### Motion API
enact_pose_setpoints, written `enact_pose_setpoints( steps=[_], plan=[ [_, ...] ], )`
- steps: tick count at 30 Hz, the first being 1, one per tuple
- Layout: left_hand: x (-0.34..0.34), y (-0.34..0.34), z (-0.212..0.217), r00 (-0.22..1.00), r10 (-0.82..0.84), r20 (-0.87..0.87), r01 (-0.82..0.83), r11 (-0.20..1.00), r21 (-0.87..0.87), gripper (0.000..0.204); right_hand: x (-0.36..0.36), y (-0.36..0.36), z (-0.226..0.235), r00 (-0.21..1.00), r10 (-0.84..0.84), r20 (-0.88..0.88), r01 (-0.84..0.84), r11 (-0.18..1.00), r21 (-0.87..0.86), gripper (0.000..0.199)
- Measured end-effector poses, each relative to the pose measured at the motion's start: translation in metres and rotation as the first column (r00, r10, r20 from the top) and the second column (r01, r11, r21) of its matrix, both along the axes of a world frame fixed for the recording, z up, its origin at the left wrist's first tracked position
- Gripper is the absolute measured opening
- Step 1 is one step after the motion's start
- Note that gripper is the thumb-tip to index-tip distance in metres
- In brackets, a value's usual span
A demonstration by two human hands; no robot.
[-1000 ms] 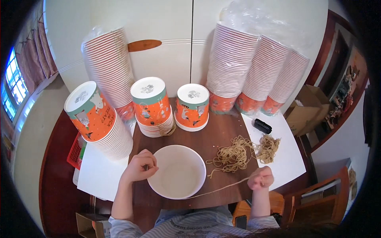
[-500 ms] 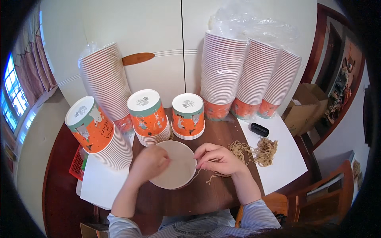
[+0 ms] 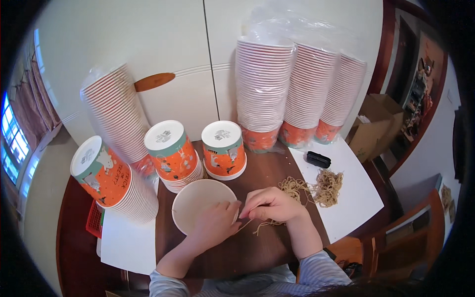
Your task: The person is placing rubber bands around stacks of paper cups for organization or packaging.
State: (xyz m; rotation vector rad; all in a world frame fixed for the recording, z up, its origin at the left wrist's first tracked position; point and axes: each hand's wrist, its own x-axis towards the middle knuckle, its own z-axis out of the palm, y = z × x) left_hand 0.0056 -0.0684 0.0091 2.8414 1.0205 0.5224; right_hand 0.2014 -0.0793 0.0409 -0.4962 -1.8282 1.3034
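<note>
A paper bucket (image 3: 192, 205) stands mouth up before me, its pale inside showing. A short bit of cord shows at its left rim. My left hand (image 3: 216, 225) reaches across the mouth to the right rim, fingers bent and close together there; its thumb is hidden. Just beyond the rim my right hand (image 3: 273, 204) pinches a thin tan cord (image 3: 246, 225), which runs down between the two hands. The fingertips of both hands nearly meet. Loose cord ends lie under my right wrist, beside a tangled bundle of cord (image 3: 328, 188).
Upside-down orange bucket stacks (image 3: 170, 161) stand behind and to the left, one (image 3: 115, 180) leaning. Tall plastic-wrapped stacks (image 3: 264, 84) rise at the back against a white cabinet. A black oblong object (image 3: 318, 159) lies on the right white panel (image 3: 354, 198). A wooden chair (image 3: 410, 242) is at right.
My left hand has moved right, from the bucket's left side to its right rim beside my right hand. The bucket's mouth now tilts differently. The whole view has shifted slightly.
</note>
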Motion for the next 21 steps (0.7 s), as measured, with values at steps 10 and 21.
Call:
enact_pose_setpoints(
  steps=[10,21],
  plan=[
    [-0.005,-0.002,0.006,0.967,0.206,0.147,-0.156,0.943,-0.294,0.029,-0.011,0.013,-0.014,0.893,-0.36,0.272,0.307,0.926,0.218,0.017],
    [-0.022,0.001,0.024,0.906,-0.318,0.279,0.384,0.895,-0.228,0.018,-0.014,-0.002,-0.006,0.906,-0.416,-0.078,0.416,0.909,-0.01,0.014]
  ],
)
